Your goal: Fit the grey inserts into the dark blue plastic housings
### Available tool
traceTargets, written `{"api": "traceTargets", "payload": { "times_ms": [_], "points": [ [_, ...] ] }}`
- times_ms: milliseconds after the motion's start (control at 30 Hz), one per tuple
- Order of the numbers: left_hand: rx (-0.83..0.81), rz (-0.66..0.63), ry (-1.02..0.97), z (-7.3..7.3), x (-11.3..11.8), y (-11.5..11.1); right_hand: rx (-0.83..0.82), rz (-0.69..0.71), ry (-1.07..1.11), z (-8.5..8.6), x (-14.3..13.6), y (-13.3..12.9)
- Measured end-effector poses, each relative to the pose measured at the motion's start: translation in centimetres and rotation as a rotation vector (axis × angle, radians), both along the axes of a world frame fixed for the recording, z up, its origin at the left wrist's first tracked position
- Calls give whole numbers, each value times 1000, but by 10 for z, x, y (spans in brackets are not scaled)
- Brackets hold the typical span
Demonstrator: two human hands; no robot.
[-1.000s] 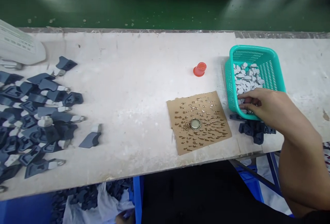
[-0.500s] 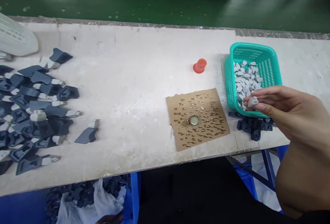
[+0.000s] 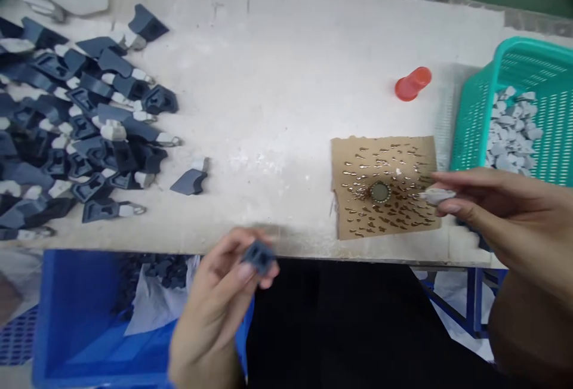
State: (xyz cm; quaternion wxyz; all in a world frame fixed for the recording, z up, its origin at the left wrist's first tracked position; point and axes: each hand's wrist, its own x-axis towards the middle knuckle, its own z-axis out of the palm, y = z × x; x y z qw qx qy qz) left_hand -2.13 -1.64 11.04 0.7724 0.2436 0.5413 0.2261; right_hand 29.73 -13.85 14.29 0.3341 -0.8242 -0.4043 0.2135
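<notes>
Partly, teal basket [image 3: 474,120] cut off, right hand [image 3: 487,204] blurred, pinching pale piece [image 3: 437,195].

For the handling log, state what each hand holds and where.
Left hand: dark block, by its sides. Right hand: pale piece, by its right end.

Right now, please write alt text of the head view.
The left hand holds a dark grey part; the right hand pinches a small white piece near droplet-covered brown cardboard. A teal basket stands right, grey-and-white parts lie heaped left.
</notes>
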Motion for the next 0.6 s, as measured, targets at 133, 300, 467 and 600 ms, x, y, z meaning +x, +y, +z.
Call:
{"api": "traceTargets", "payload": {
  "times_ms": [133,300,467,600],
  "points": [
    [-120,-14,-419,-7,57,0,8,170,-373,-9,-17,11],
    [-174,-14,-561,-10,78,-4,97,391,-587,-16,-16,15],
    [-192,-19,-614,-14,80,-6,90,460,-583,-22,-17,17],
    [-273,-6,-691,-17,81,-5,39,370,-496,-20,-22,11]
  ]
}}
